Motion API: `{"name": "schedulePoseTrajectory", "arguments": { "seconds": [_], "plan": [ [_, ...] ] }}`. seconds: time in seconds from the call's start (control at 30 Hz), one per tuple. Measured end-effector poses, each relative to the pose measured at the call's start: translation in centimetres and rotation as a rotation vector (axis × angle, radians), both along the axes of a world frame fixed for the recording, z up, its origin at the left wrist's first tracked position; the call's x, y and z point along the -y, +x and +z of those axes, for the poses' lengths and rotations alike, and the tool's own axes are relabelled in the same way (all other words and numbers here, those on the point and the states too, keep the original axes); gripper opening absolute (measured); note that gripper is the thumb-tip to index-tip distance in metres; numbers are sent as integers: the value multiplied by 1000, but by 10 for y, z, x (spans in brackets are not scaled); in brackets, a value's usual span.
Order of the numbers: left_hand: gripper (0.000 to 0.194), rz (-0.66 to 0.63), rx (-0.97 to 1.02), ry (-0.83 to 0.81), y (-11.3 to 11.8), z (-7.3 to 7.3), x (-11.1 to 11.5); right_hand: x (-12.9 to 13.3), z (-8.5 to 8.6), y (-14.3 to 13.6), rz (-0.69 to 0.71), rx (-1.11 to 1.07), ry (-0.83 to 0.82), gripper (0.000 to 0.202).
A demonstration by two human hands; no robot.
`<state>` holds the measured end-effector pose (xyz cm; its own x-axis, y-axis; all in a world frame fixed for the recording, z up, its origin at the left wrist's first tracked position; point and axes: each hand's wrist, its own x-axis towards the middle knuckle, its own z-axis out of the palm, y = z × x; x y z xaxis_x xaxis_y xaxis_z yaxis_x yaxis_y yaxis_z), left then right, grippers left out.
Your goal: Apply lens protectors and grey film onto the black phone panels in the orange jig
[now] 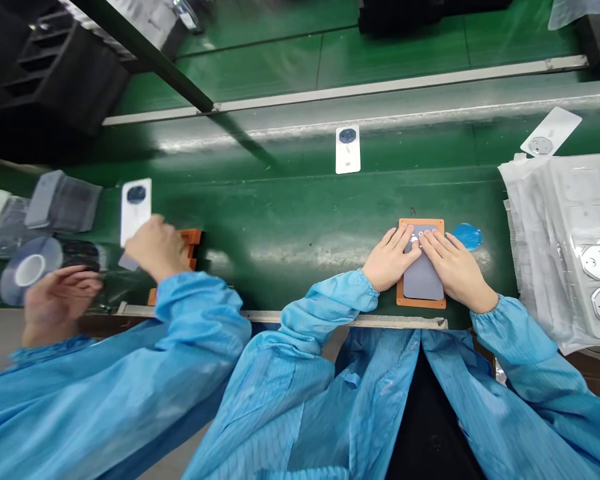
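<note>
A dark grey flat panel (pixel 423 280) lies in an orange frame (pixel 421 303) at the bench's front edge. My left hand (pixel 391 259) rests on the panel's upper left side, its fingers stretched out. From the right, my right hand (pixel 455 267) lies over the panel's upper right part, fingers extended and pressing flat. The fingertips of both hands nearly meet near small white marks at the panel's top. Just right of the frame is a blue round piece (pixel 467 236). Farther back sits a white panel with a dark round part (pixel 348 150).
At the left, a co-worker's hands (pixel 159 247) handle another white panel (pixel 135 210) beside a tape roll (pixel 31 269). Stacked clear trays with round parts (pixel 585 220) stand at the right, a white panel (pixel 555 131) behind them. A metal rail (pixel 330 96) crosses the back.
</note>
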<state>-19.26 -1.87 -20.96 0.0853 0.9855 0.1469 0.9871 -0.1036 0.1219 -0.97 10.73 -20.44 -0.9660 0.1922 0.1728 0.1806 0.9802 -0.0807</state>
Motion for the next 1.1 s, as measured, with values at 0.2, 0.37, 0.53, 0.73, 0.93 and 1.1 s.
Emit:
{"name": "schedulePoseTrajectory", "arguments": {
  "seconds": [0.2, 0.37, 0.53, 0.73, 0.93, 1.1],
  "plan": [
    [36, -24, -66, 42, 13, -1, 19, 18, 5, 16, 8, 44, -4, 57],
    [33, -33, -113, 79, 27, -5, 32, 37, 3, 33, -19, -3, 16, 60],
    [36, -43, -103, 64, 30, -4, 36, 49, 7, 49, -34, 13, -11, 68],
    [46, -59, 15, -46, 35, 3, 53, 50, 14, 51, -56, 25, -60, 74],
    [61, -27, 175, -160, 47, 6, 65, 59, 12, 54, -68, 33, -91, 78],
    [65, -83, 323, -155, 31, 2, 66, 65, 7, 66, -58, -20, -179, 76]
  ]
}}
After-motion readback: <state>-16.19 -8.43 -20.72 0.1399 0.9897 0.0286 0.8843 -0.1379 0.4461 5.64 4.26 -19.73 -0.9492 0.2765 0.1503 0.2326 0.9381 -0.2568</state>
